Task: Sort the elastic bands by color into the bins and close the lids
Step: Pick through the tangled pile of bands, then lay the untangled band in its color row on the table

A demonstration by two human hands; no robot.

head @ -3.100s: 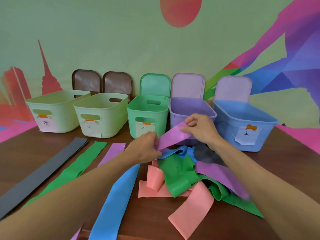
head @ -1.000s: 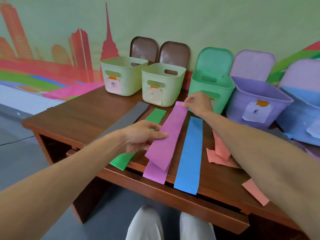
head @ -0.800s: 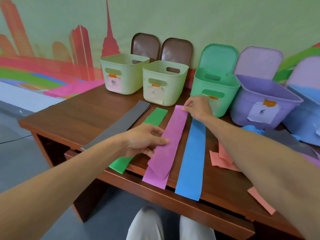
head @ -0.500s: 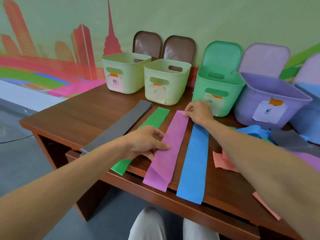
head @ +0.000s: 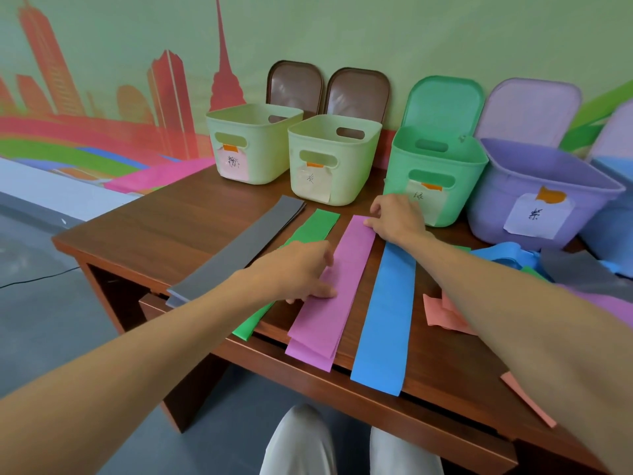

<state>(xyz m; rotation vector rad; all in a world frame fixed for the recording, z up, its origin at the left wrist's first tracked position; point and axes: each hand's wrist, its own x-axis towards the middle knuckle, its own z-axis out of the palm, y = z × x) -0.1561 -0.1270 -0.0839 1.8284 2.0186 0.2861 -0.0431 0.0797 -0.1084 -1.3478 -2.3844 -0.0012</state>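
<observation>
In the head view, the long purple elastic band (head: pixel 349 258) is laid just before the green plastic bin (head: pixel 460 200), pressed flat by the left hand (head: pixel 294 269). Its far end is touched by the right hand (head: pixel 397 217), and whether it is pinched there cannot be told. Edges should be aligned squarely before release

Left hand (head: pixel 295 269) on purple band (head: pixel 346 269)

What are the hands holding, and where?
The purple band, lying flat on the table. The left hand presses its middle; the right hand touches its far end, pinching or not I cannot tell.
</observation>
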